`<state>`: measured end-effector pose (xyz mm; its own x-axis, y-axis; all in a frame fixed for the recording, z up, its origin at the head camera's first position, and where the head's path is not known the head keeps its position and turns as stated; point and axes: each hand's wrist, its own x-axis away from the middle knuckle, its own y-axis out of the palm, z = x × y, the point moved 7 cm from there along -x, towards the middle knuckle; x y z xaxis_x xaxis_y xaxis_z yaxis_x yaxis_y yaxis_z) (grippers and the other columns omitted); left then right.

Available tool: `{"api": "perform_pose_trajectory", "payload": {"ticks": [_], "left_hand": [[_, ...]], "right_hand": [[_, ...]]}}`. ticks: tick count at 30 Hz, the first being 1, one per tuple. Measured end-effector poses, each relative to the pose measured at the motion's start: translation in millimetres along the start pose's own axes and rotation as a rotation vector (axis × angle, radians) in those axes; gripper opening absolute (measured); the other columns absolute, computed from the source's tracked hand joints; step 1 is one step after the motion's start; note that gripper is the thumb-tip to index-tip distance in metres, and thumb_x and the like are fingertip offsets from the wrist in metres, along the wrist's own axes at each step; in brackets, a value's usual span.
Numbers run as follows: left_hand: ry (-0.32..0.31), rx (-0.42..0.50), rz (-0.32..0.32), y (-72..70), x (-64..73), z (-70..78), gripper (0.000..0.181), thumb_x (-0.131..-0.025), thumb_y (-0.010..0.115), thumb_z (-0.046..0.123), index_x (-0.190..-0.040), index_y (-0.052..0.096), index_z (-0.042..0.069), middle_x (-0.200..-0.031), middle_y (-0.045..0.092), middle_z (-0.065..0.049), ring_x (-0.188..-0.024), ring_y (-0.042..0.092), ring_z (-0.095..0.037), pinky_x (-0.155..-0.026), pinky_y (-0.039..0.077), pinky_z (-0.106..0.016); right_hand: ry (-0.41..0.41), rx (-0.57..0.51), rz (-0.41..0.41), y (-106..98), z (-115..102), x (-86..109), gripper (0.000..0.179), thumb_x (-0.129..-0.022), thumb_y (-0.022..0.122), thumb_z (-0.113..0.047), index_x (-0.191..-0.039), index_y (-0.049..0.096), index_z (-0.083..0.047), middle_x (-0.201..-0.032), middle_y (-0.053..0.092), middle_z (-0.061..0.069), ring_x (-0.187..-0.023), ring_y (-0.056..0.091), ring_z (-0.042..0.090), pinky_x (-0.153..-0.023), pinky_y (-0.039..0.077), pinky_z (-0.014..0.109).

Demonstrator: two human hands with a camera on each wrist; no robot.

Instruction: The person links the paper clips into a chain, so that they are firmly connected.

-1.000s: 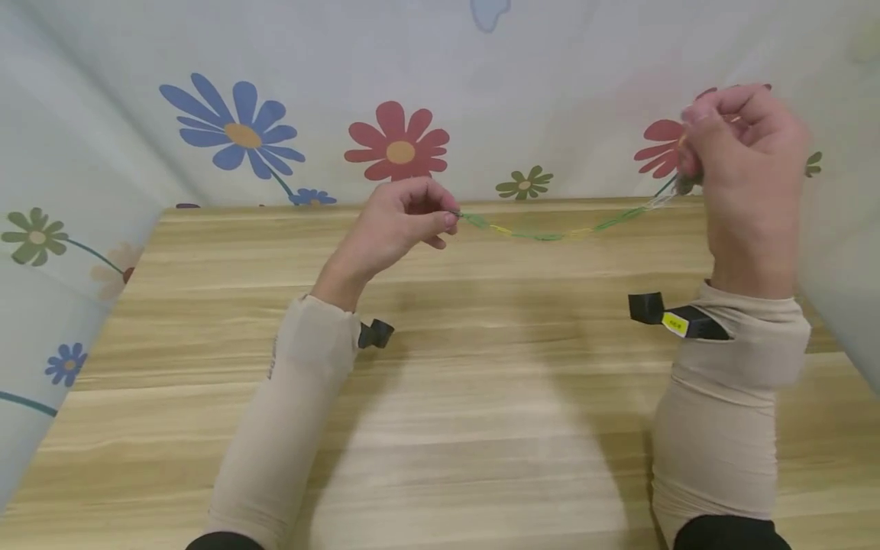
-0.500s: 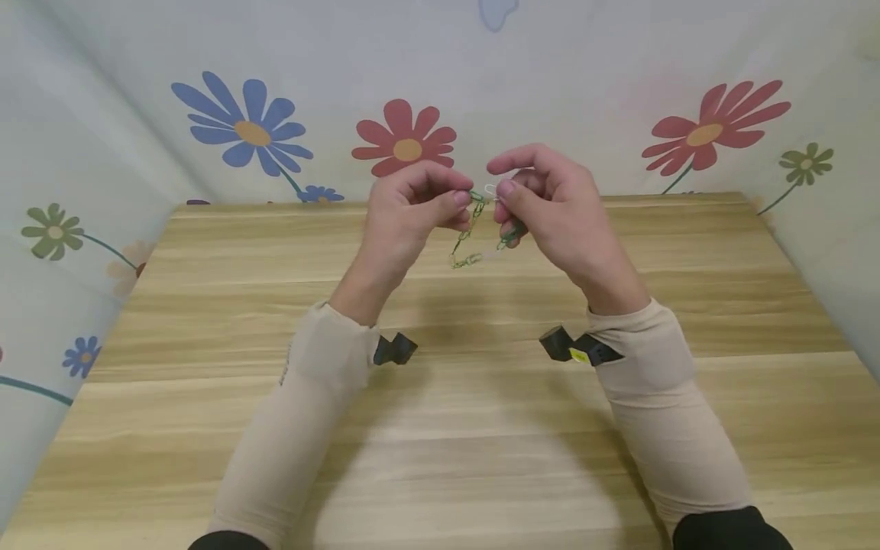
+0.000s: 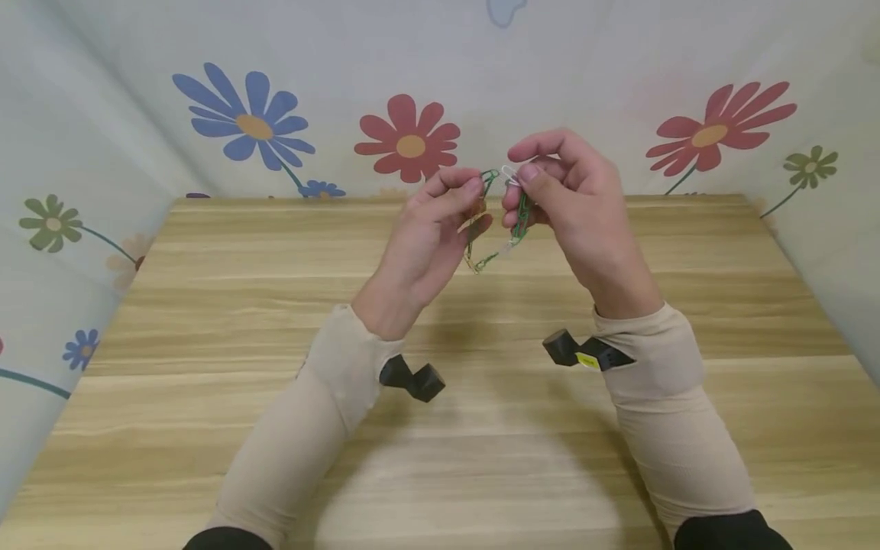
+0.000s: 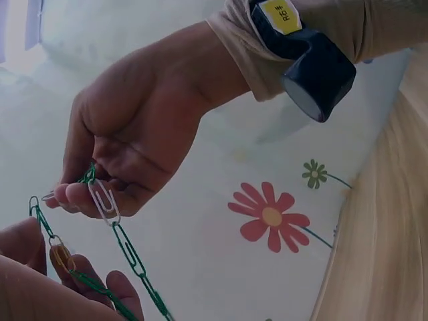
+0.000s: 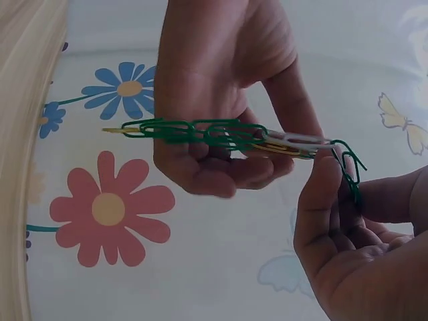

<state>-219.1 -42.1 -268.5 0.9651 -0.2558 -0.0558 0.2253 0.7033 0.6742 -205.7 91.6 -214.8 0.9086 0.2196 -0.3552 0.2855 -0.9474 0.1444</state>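
Note:
A chain of linked paper clips (image 3: 486, 260), green, yellow and white, hangs in a loop between both hands above the table. My left hand (image 3: 419, 244) pinches it near one end between thumb and index finger. Beyond those fingertips sticks out a green end clip (image 3: 490, 177). My right hand (image 3: 577, 214) pinches a white clip (image 3: 509, 174), its loop pointing at the green one with a small gap between them. Green clips (image 3: 521, 218) hang beside the right fingers; in the left wrist view, another white clip (image 4: 105, 200) hangs below those fingers.
Below the hands spreads a wood-grain table (image 3: 440, 458). A pale curtain with printed flowers (image 3: 410, 145) stands along its back edge and sides. Each wrist wears a small black camera mount (image 3: 414, 377) over a beige sleeve (image 3: 309, 412).
The right hand has come left and down from far right, so the stretched chain sags in a loop. The left hand has shifted right and turned, its green end clip now standing out.

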Motion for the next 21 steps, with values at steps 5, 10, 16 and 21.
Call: {"api": "perform_pose_trajectory", "payload": {"ticks": [5,10,16,21], "left_hand": [[0.02,0.026,-0.018,5.5,2.6,1.5,0.019,-0.104,0.048,0.003,-0.093,0.061,0.01,-0.089,0.064,-0.004,-0.085,0.057,-0.018,-0.087,0.044,-0.035],[0.117,-0.109,-0.072,11.6,9.5,11.7,0.011,-0.103,0.048,0.002,-0.096,0.056,0.006,-0.091,0.066,-0.007,-0.083,0.06,-0.021,-0.083,0.05,-0.034],[0.252,-0.287,-0.105,20.8,17.2,21.9,0.008,-0.102,0.049,0.0,-0.098,0.054,0.006,-0.087,0.062,-0.008,-0.079,0.06,-0.021,-0.075,0.053,-0.032],[0.28,-0.397,-0.149,24.6,19.2,23.7,0.006,-0.102,0.05,-0.001,-0.101,0.053,0.004,-0.086,0.058,-0.01,-0.073,0.061,-0.022,-0.075,0.055,-0.033]], "right_hand": [[-0.047,-0.002,0.026,0,-4,1.1,0.015,-0.101,0.051,0.005,-0.11,0.06,-0.002,-0.076,0.063,0.015,-0.06,0.063,0.023,-0.06,0.057,0.033],[-0.064,0.08,0.015,2,-6,3.5,0.017,-0.098,0.046,0.011,-0.095,0.059,0.001,-0.073,0.058,0.016,-0.057,0.06,0.024,-0.056,0.055,0.034],[-0.062,0.283,0.021,5,-11,7.8,0.02,-0.095,0.047,0.007,-0.087,0.065,0.006,-0.076,0.06,0.018,-0.059,0.061,0.026,-0.059,0.055,0.031],[-0.185,0.414,0.014,7,-18,11.4,0.013,-0.094,0.06,-0.002,-0.091,0.068,0.007,-0.076,0.063,0.015,-0.061,0.061,0.026,-0.059,0.052,0.029]]}}
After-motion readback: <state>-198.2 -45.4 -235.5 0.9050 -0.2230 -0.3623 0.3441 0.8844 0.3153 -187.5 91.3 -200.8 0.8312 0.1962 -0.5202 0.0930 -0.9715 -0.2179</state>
